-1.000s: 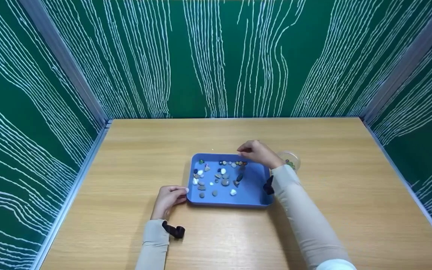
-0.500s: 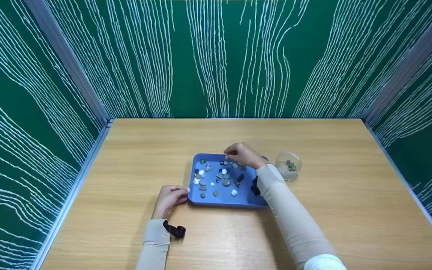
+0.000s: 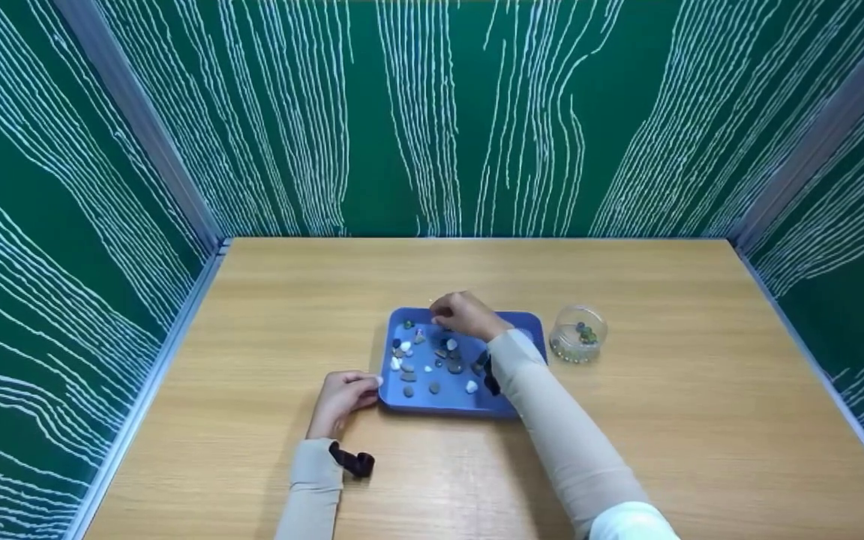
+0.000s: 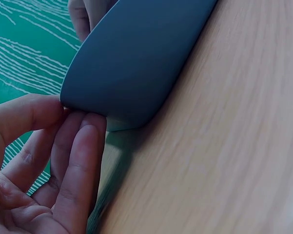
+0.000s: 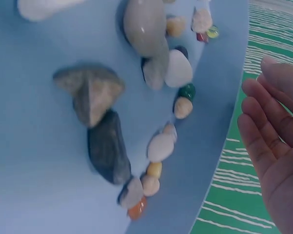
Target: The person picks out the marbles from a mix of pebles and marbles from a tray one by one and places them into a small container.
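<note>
A shallow blue tray (image 3: pixel 439 409) holds loose pebbles (image 3: pixel 454 367) and small glass marbles (image 3: pixel 409 324). My left hand (image 3: pixel 343 397) pinches its near left edge; in the left wrist view, the thumb and fingers (image 4: pixel 83 161) grip the tray corner (image 4: pixel 131 68). Over the back rim hovers my right hand (image 3: pixel 466 315), fingertips bent down and close together. In the right wrist view that hand (image 5: pixel 278 126) is beside the rim, thumb near the fingers; whether something small sits between them is hidden. Below it lie a dark pebble (image 5: pixel 108 148) and an orange marble (image 5: pixel 137 208).
Right of the tray stands a clear round cup (image 3: pixel 578 335) with several green and dark marbles in it. The wooden table (image 3: pixel 664 375) extends around them. Green walls (image 3: pixel 372 150) with white lines enclose the back and sides.
My right hand has moved left along the tray's back rim, uncovering the clear cup and the tray's right end. My left hand stays on the tray edge.
</note>
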The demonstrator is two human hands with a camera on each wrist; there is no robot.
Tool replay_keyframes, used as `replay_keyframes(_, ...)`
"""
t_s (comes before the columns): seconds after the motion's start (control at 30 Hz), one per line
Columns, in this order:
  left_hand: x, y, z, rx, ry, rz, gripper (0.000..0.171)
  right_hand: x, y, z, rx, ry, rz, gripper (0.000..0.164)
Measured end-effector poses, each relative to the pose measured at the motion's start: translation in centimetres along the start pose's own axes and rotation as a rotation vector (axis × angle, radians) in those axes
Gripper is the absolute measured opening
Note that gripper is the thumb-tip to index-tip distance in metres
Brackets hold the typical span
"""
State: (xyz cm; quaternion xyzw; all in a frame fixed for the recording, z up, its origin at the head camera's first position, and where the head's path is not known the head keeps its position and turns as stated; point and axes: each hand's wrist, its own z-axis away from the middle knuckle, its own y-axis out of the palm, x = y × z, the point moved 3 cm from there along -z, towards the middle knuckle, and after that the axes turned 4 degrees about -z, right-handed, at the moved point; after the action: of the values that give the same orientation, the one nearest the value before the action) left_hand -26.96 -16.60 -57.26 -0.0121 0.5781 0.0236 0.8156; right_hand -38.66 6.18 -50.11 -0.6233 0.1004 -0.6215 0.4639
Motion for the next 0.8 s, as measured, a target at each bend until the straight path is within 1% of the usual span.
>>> replay_keyframes(0.17, -0.1, 0.0, 0.1, 0.003, -0.018, -0.005, 0.022, 0.4, 0.9, -0.6, 0.004, -0.041, 0.035, 0.029)
replay_keyframes(0.33, -0.2, 0.0, 0.2, -0.006, -0.010, -0.014, 0.020, 1.1, 1.7, -1.1, -0.012, -0.111, 0.092, 0.029)
replay_keyframes(0.57, -0.2, -0.1, 0.1, 0.003, -0.006, -0.033, 0.020, 1.7, 2.8, -1.6, 0.018, -0.137, 0.150, 0.030)
replay_keyframes(0.7, -0.3, -0.1, 0.2, 0.021, -0.002, -0.030, 0.023, 1.8, 3.3, -1.8, 0.007, -0.169, 0.201, 0.029)
replay_keyframes(0.73, -0.4, -0.1, 0.3, 0.027, -0.003, -0.030, 0.024, 1.8, 3.5, -1.8, 0.002, -0.169, 0.213, 0.030)
replay_keyframes(0.8, -1.0, 0.0, 0.8, 0.037, 0.000, -0.030, 0.026, 1.9, 3.8, -1.9, -0.008, -0.181, 0.245, 0.029)
